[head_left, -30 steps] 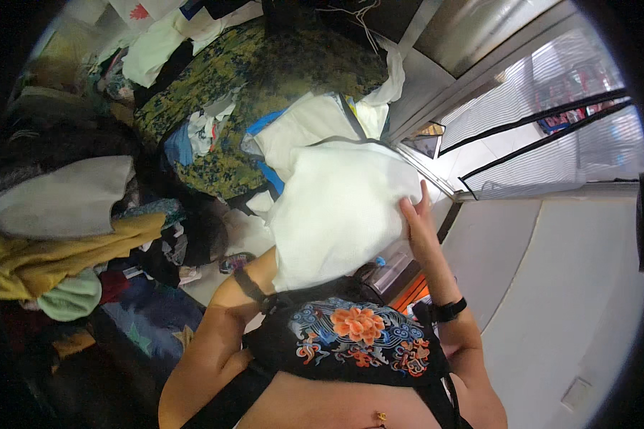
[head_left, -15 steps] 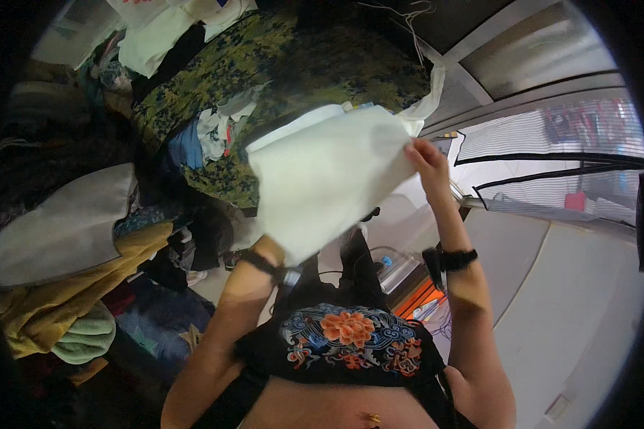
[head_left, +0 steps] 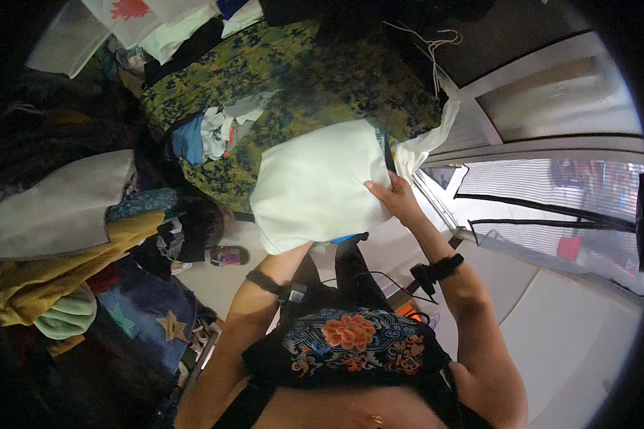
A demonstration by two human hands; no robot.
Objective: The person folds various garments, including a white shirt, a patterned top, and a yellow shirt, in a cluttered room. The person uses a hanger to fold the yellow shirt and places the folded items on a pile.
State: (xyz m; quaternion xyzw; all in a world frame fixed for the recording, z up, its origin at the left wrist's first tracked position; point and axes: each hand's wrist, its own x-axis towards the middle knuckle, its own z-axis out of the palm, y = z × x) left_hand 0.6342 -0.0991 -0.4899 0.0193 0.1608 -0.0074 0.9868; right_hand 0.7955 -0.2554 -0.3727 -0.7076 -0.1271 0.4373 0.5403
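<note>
A white folded cloth or garment [head_left: 318,189] is held up in front of me, over the near edge of a camouflage-patterned cloth [head_left: 215,79]. My right hand [head_left: 393,199] pinches its right edge, thumb on top and fingers beneath. My left hand is under the white piece; only the wrist [head_left: 293,261] shows at its lower left corner, so its fingers are hidden. A small blue patch [head_left: 343,238] peeks out below the white piece. On the camouflage cloth lies a bunch of blue and white fabric [head_left: 215,134].
Heaped clothes, including a yellow garment [head_left: 79,268] and blue denim [head_left: 150,311], fill the left side. A shoe [head_left: 229,256] is on the floor. Thin white hangers [head_left: 433,46] hang at the far right. A glass door frame [head_left: 479,121] and white panel [head_left: 565,314] stand right.
The white piece has come lower and nearer, its upper edge dropping. My right hand has moved down and left, its thumb now lying over the piece. My left hand stays underneath.
</note>
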